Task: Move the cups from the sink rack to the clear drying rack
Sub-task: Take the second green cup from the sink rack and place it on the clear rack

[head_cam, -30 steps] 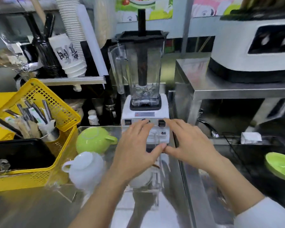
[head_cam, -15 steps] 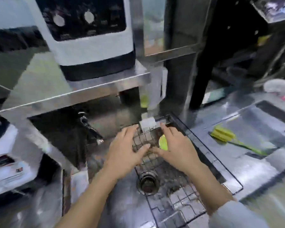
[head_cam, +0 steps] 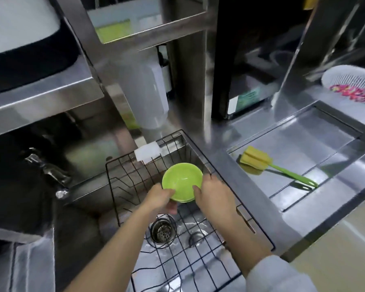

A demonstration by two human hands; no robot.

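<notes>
A lime-green cup point(head_cam: 182, 181), its open side facing up towards me, is held over the black wire sink rack point(head_cam: 122, 178) that sits in the steel sink. My left hand point(head_cam: 159, 197) grips its lower left rim. My right hand point(head_cam: 214, 194) grips its right rim. The cup is tilted and lifted a little above the rack wires. The clear drying rack is out of view.
A drain strainer point(head_cam: 161, 230) lies under the rack. The tap point(head_cam: 49, 173) juts out at left. A white sponge point(head_cam: 147, 153) hangs on the rack's far edge. A yellow sponge brush point(head_cam: 261, 163) lies on the right drainboard, a white basket point(head_cam: 352, 84) beyond it.
My view swung from the blender counter right to the sink. Both hands left the clear rack, reached into the wire rack and closed on the green cup.
</notes>
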